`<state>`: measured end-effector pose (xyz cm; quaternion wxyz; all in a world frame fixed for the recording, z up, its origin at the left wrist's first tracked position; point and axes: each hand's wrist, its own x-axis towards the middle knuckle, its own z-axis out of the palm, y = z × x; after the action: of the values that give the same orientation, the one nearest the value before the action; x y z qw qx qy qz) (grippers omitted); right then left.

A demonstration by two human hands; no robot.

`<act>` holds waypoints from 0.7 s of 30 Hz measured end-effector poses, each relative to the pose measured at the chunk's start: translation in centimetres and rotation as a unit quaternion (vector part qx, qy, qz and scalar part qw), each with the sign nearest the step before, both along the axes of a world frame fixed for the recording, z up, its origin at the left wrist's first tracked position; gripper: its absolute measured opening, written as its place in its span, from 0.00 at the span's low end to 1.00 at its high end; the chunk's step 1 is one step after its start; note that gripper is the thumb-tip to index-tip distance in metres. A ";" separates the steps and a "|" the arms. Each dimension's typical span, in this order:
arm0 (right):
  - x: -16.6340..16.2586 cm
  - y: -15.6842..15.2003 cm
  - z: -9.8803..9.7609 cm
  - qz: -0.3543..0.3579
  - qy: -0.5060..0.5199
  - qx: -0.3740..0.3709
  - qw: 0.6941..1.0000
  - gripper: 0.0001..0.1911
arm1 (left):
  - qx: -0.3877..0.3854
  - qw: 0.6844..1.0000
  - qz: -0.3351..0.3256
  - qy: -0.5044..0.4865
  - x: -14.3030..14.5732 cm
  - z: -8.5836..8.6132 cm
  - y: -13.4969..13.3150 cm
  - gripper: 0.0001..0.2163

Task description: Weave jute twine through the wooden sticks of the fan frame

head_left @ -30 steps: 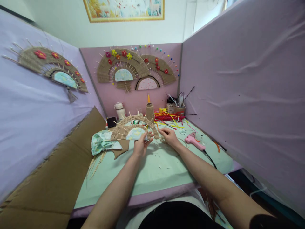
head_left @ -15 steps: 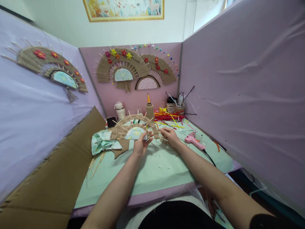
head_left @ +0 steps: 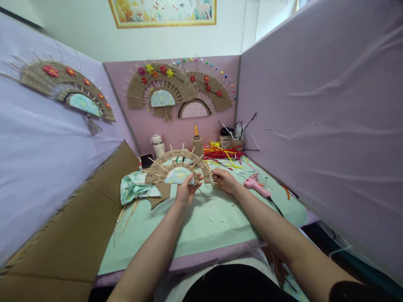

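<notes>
In the head view, my left hand (head_left: 185, 193) grips a half-round woven fan (head_left: 179, 175) by its lower right part, thumb on the front. The fan has two bands of brown twine woven over thin sticks, around a pale blue and yellow cloth half-circle. At the fan's right end my right hand (head_left: 224, 181) is closed in a pinch, close to the stick tips. Loose twine (head_left: 206, 191) hangs below that end, and the fingers seem to hold a strand of it. The exact grip is too small to make out.
A pink glue gun (head_left: 257, 186) with a black cord lies at right. Behind stand a twine cone (head_left: 197, 146), a white bottle (head_left: 158, 145) and red and yellow strips (head_left: 224, 154). Bunched cloth (head_left: 135, 187) and cardboard (head_left: 160, 202) lie left. Decorated fans (head_left: 162, 84) hang behind.
My right hand has shifted very slightly at the fan's right end, and the loose twine below has moved. The left hand keeps its hold on the fan.
</notes>
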<state>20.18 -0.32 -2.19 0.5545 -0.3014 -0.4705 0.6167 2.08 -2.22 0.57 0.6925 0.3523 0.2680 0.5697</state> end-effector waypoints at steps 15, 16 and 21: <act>0.1 0.3 -0.3 -0.088 0.015 0.035 0.995 0.14 | -0.004 0.999 0.031 -0.009 0.1 0.1 0.0 0.09; 0.0 0.3 -0.3 -0.101 0.014 0.037 0.994 0.14 | -0.006 0.999 0.036 -0.010 0.1 0.0 0.1 0.09; -0.1 0.3 -0.4 -0.128 -0.010 0.040 0.991 0.15 | -0.014 0.998 0.055 -0.026 0.0 0.0 0.2 0.09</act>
<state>20.11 -0.03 -2.62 0.6356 -0.3428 -0.4578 0.5185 2.11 -1.97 0.54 0.6717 0.3121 0.2767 0.6122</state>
